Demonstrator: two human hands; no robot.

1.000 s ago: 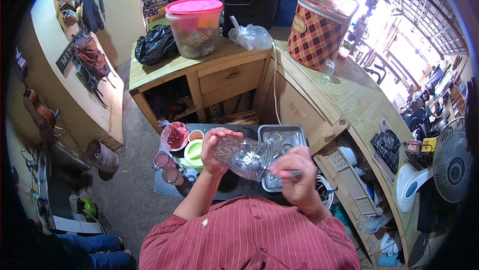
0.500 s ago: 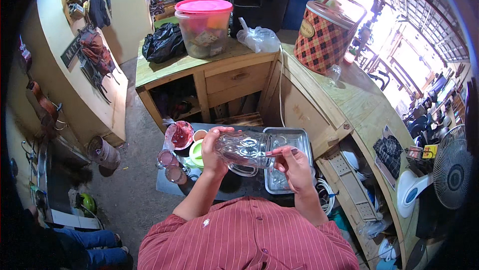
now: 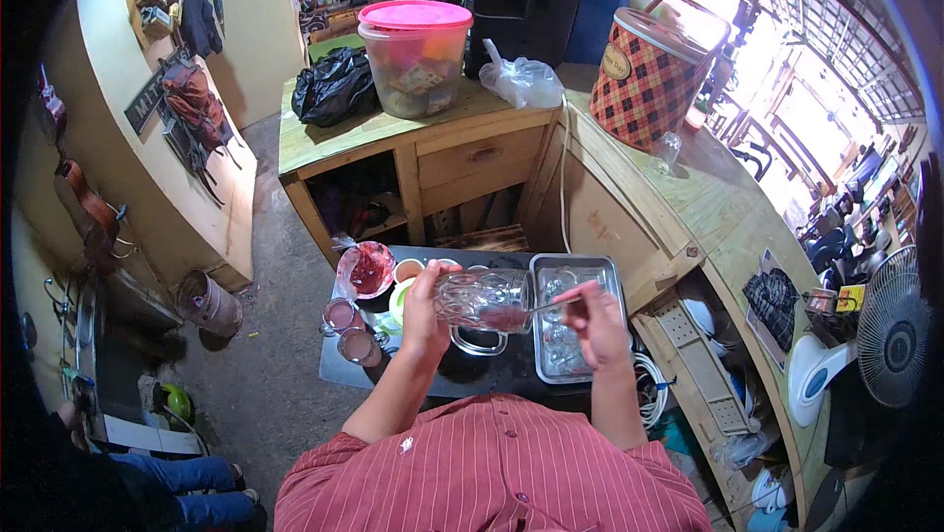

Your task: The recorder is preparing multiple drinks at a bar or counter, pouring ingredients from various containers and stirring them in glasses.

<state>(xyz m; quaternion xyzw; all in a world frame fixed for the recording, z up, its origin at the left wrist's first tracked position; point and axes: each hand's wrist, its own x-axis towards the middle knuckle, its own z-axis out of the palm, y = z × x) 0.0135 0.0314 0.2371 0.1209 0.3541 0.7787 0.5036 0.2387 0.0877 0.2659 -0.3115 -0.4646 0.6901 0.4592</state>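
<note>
Clear cylindrical patterned-glass mug is held sideways by left hand, apparently so its mouth faces the slender grey utensil pinched in right hand.

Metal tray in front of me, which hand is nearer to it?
Right. Your right hand appears above the right side of the metal tray; your left hand is left of it, holding the glass mug.
</note>
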